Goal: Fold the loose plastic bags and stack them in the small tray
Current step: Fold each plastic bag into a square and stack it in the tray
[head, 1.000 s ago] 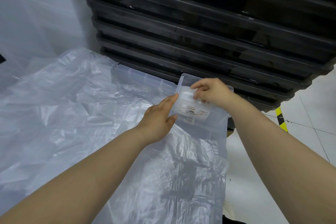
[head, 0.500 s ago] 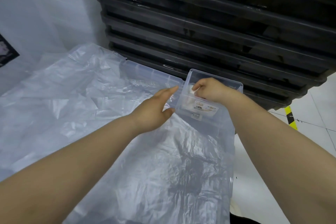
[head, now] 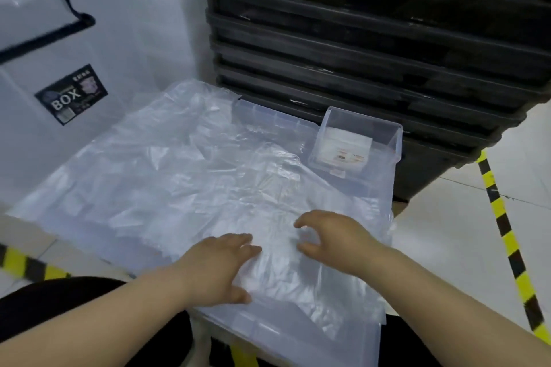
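A heap of loose clear plastic bags point(head: 190, 176) lies spread over a clear plastic lid point(head: 298, 334) in front of me. The small clear tray point(head: 390, 140) stands at the far right corner of the lid, with a folded bag point(head: 347, 144) lying flat inside it. My left hand point(head: 220, 268) rests palm down on the near bags, fingers straight. My right hand point(head: 334, 235) hovers just right of it over the plastic, fingers loosely curved and holding nothing. Both hands are well short of the tray.
A tall stack of black crates point(head: 372, 48) rises right behind the tray. A big clear storage box point(head: 71, 95) with a "BOX" label stands at the left. Yellow-black floor tape point(head: 507, 235) runs along the right, on pale floor tiles.
Both hands have left the small tray and drawn back toward me, onto the near plastic. The folded bag stays in the tray. The view has pulled back and shifted right.
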A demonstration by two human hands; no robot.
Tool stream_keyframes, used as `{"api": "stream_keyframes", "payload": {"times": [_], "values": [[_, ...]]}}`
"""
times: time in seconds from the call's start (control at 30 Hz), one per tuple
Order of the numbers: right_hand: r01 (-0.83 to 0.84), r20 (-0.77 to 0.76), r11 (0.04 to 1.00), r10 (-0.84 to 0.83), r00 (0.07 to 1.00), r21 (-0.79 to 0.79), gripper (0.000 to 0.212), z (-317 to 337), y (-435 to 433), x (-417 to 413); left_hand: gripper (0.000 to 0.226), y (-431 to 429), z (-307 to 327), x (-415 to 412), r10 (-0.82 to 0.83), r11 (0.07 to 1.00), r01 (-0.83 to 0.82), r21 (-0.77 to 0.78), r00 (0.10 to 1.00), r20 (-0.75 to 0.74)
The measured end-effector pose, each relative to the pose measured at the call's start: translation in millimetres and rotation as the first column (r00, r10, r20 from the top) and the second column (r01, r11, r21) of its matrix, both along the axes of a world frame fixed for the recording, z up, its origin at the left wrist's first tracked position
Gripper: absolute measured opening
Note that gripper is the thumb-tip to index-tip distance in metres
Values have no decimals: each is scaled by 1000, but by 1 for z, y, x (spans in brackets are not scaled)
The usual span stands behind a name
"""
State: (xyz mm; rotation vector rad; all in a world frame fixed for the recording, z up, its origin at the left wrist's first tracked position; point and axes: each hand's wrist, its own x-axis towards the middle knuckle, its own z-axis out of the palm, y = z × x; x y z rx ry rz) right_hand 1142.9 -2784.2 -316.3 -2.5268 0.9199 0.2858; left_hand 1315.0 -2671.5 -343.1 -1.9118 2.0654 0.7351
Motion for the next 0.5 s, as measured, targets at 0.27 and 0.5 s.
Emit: {"api": "stream_keyframes", "payload": {"times": [0.27,0.5], "values": [[-144,-101,980,131,986,-138,70,-37,56,-8,73,20,-36,13,-9,903,30,-429,999,50],[-84,3,965,87,996,-248,55,-55,65,-8,64,17,-37,9,-31,880,39,-473,999,24]]}}
